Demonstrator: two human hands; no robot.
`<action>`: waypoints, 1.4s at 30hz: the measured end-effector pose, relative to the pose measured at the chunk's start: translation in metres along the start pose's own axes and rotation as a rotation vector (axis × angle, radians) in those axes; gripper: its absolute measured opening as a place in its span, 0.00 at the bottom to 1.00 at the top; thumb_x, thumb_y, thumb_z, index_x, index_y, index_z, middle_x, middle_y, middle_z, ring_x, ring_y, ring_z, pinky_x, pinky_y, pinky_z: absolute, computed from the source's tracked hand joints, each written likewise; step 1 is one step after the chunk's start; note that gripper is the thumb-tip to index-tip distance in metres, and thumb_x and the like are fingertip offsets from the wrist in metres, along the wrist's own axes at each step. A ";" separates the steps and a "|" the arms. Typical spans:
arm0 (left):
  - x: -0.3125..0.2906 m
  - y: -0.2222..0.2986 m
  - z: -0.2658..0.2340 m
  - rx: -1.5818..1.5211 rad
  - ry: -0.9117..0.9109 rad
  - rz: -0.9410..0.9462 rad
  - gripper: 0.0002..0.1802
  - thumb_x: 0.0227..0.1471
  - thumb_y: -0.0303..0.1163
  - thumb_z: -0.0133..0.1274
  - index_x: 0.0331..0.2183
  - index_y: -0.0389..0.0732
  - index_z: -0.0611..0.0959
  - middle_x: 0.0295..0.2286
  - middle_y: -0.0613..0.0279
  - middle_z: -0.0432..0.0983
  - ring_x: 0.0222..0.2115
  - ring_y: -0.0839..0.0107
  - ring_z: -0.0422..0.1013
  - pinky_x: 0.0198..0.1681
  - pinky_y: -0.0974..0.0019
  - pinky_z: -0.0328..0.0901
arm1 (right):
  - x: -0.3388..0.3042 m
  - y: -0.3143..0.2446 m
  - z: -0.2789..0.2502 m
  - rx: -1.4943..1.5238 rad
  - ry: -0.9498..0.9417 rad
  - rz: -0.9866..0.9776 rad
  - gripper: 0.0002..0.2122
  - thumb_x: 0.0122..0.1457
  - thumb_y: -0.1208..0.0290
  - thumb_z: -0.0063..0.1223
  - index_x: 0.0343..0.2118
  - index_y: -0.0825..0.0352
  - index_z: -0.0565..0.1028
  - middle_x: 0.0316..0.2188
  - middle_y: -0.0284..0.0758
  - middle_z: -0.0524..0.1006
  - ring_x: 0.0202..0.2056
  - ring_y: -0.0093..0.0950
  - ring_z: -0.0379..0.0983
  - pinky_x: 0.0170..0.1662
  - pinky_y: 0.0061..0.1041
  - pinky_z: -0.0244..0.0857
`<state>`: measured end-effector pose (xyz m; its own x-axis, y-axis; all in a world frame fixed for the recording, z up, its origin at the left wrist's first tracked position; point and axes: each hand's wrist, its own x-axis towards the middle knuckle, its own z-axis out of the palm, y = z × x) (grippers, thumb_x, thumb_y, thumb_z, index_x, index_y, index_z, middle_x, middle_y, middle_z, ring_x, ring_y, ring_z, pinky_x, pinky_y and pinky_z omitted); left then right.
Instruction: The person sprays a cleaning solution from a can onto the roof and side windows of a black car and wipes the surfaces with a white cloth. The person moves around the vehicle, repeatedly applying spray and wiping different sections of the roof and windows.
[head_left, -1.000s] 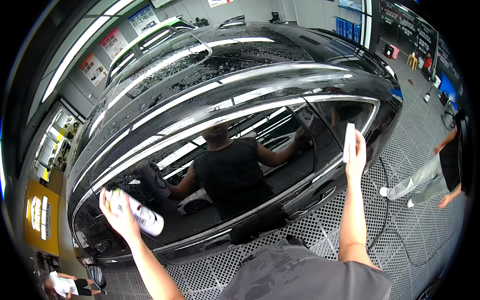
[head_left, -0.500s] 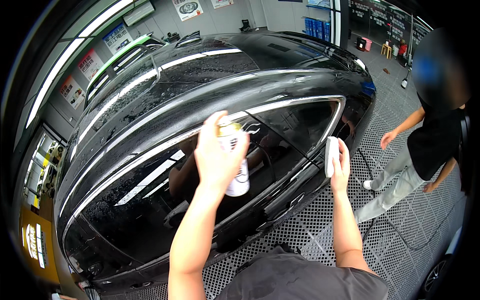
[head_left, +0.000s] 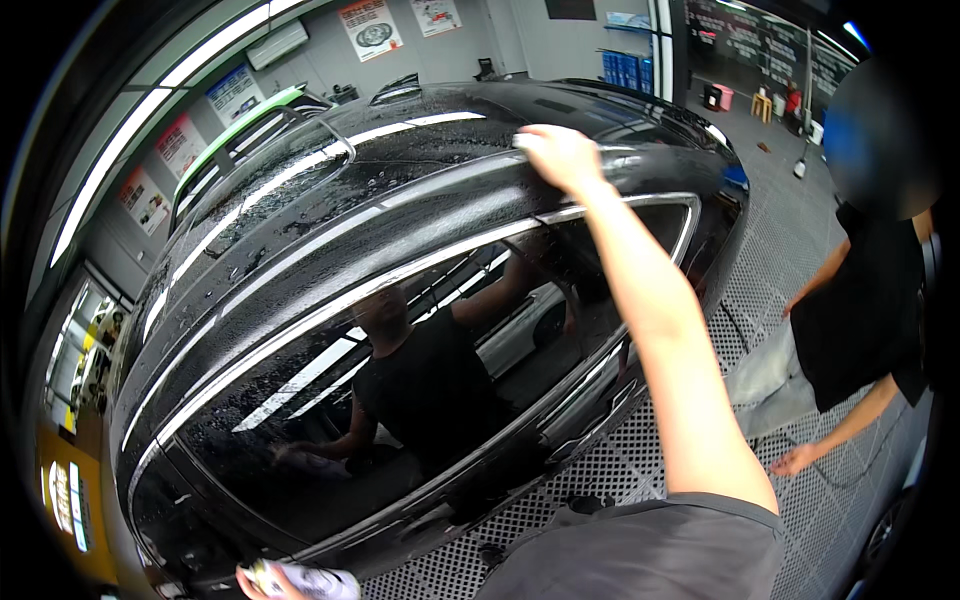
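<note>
A wet black car (head_left: 400, 225) fills the middle of the view, with water drops on its roof and glass. My right hand (head_left: 565, 158) reaches across the side window to the roof edge. Its fingers are closed round a pale block, likely a sponge (head_left: 521, 141), of which only a small end shows; the block lies against the roof or close to it. Low at the left, by the car's lower side, my left hand (head_left: 272, 582) is wrapped round a white spray can (head_left: 325, 584) with a yellowish top. The can lies tilted on its side, and the picture's lower edge cuts off part of the hand.
Another person (head_left: 860, 310) in a black top and light trousers stands on the right, arms lowered. Dark grid flooring (head_left: 640, 450) runs beside the car. A green-edged vehicle (head_left: 235, 130) stands beyond it. A stool (head_left: 762, 106) and bins are at the far right.
My right hand has moved up and left with the pale block to the roof edge. My left hand has dropped down and left with the spray can. The other person has shifted slightly.
</note>
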<state>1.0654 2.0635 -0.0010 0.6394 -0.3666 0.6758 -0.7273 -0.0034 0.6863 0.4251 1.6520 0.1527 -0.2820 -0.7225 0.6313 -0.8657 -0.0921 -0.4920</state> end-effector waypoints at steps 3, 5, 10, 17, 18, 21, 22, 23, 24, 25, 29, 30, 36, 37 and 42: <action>-0.018 0.000 -0.023 -0.140 -0.024 -0.287 0.34 0.53 0.28 0.66 0.57 0.35 0.68 0.49 0.46 0.72 0.47 0.58 0.71 0.52 0.57 0.68 | -0.060 -0.193 0.037 -0.023 -0.055 -0.308 0.14 0.60 0.60 0.46 0.40 0.52 0.85 0.38 0.34 0.84 0.44 0.34 0.81 0.47 0.41 0.74; -0.018 0.012 -0.001 -0.229 -0.113 -0.254 0.35 0.54 0.28 0.65 0.58 0.35 0.67 0.48 0.47 0.72 0.46 0.58 0.71 0.50 0.56 0.69 | -0.102 -0.305 0.041 0.026 -0.194 -0.510 0.10 0.50 0.67 0.52 0.34 0.57 0.83 0.34 0.37 0.82 0.42 0.35 0.80 0.42 0.40 0.73; -0.011 0.021 0.065 -0.452 -0.354 -0.188 0.36 0.54 0.26 0.64 0.59 0.39 0.64 0.45 0.49 0.71 0.44 0.60 0.71 0.46 0.59 0.73 | -0.187 -0.414 0.126 0.359 0.325 -0.883 0.17 0.53 0.70 0.53 0.46 0.67 0.77 0.47 0.43 0.73 0.52 0.41 0.68 0.56 0.47 0.62; -0.027 0.006 0.066 -0.527 -0.407 -0.267 0.37 0.51 0.27 0.67 0.58 0.38 0.66 0.45 0.50 0.73 0.43 0.61 0.72 0.46 0.59 0.73 | -0.072 -0.112 0.066 0.049 0.483 -0.577 0.12 0.59 0.67 0.47 0.43 0.60 0.79 0.43 0.39 0.79 0.47 0.41 0.75 0.46 0.44 0.72; -0.028 0.005 0.055 -0.431 -0.388 -0.301 0.37 0.51 0.27 0.67 0.58 0.38 0.66 0.45 0.50 0.73 0.43 0.62 0.72 0.47 0.60 0.72 | -0.059 -0.052 0.060 0.021 0.529 -0.302 0.15 0.63 0.65 0.43 0.47 0.61 0.79 0.47 0.43 0.78 0.51 0.46 0.73 0.53 0.46 0.69; -0.040 -0.022 0.050 -0.421 -0.414 -0.264 0.36 0.53 0.25 0.65 0.59 0.38 0.66 0.46 0.51 0.73 0.44 0.63 0.71 0.49 0.61 0.70 | -0.031 0.106 0.031 -0.111 0.555 0.131 0.20 0.66 0.64 0.40 0.58 0.63 0.72 0.58 0.40 0.73 0.59 0.42 0.67 0.58 0.46 0.64; -0.044 -0.034 0.043 -0.401 -0.417 -0.237 0.36 0.53 0.26 0.65 0.59 0.38 0.66 0.46 0.50 0.73 0.45 0.62 0.71 0.49 0.60 0.70 | -0.035 0.105 0.029 -0.075 0.499 0.176 0.20 0.66 0.65 0.42 0.59 0.63 0.71 0.59 0.42 0.72 0.60 0.43 0.66 0.57 0.47 0.64; -0.045 -0.030 0.041 -0.389 -0.404 -0.280 0.36 0.53 0.26 0.65 0.60 0.38 0.66 0.46 0.50 0.73 0.45 0.63 0.71 0.49 0.59 0.70 | -0.040 0.080 0.036 -0.090 0.525 0.096 0.20 0.66 0.66 0.42 0.59 0.64 0.72 0.58 0.43 0.72 0.60 0.44 0.66 0.58 0.47 0.63; -0.045 -0.024 0.042 -0.381 -0.390 -0.323 0.37 0.53 0.26 0.65 0.60 0.38 0.66 0.46 0.50 0.73 0.45 0.63 0.71 0.49 0.59 0.70 | -0.051 0.047 0.051 -0.105 0.553 0.015 0.20 0.65 0.66 0.43 0.58 0.64 0.72 0.57 0.44 0.72 0.59 0.45 0.66 0.58 0.47 0.63; -0.044 -0.019 0.038 -0.364 -0.388 -0.367 0.37 0.52 0.26 0.66 0.60 0.38 0.66 0.47 0.50 0.73 0.45 0.63 0.72 0.50 0.59 0.70 | -0.075 0.007 0.063 -0.124 0.571 -0.057 0.19 0.65 0.67 0.43 0.57 0.65 0.72 0.56 0.45 0.73 0.59 0.45 0.66 0.58 0.48 0.62; -0.037 -0.031 0.038 -0.590 -0.427 -0.354 0.38 0.55 0.18 0.55 0.64 0.43 0.62 0.51 0.55 0.72 0.44 0.67 0.71 0.49 0.64 0.70 | -0.162 -0.247 0.108 0.084 0.516 -0.293 0.14 0.61 0.70 0.45 0.48 0.62 0.76 0.48 0.46 0.72 0.53 0.49 0.65 0.46 0.50 0.58; -0.030 -0.026 0.031 -0.630 -0.426 -0.358 0.38 0.54 0.18 0.56 0.64 0.43 0.62 0.50 0.56 0.72 0.43 0.67 0.72 0.49 0.63 0.70 | -0.183 -0.329 0.094 0.437 0.308 -0.358 0.09 0.60 0.71 0.46 0.42 0.63 0.74 0.43 0.44 0.72 0.48 0.45 0.66 0.45 0.48 0.57; -0.005 -0.034 0.044 -0.785 -0.569 -0.268 0.40 0.50 0.19 0.57 0.62 0.38 0.61 0.51 0.53 0.69 0.45 0.63 0.71 0.53 0.58 0.70 | -0.260 -0.545 0.149 0.340 0.109 -0.907 0.14 0.52 0.74 0.54 0.43 0.64 0.75 0.46 0.39 0.72 0.54 0.39 0.65 0.50 0.43 0.64; -0.001 -0.045 0.033 -0.763 -0.525 -0.287 0.40 0.50 0.19 0.57 0.62 0.38 0.61 0.51 0.53 0.69 0.45 0.63 0.71 0.52 0.58 0.70 | -0.259 -0.557 0.125 0.328 -0.201 -0.934 0.14 0.51 0.75 0.54 0.43 0.63 0.75 0.46 0.40 0.73 0.54 0.39 0.66 0.49 0.42 0.65; -0.001 -0.111 -0.016 -0.573 -0.410 -0.316 0.38 0.51 0.19 0.55 0.62 0.38 0.63 0.49 0.54 0.71 0.43 0.66 0.72 0.51 0.62 0.70 | -0.159 -0.376 0.121 0.219 0.437 -0.807 0.10 0.47 0.74 0.53 0.33 0.60 0.79 0.33 0.35 0.79 0.38 0.39 0.76 0.35 0.44 0.72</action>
<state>1.1494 2.0790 -0.0734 0.5704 -0.7443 0.3474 -0.2109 0.2761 0.9377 0.8457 1.7185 0.1645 0.2002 -0.0674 0.9774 -0.7824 -0.6114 0.1181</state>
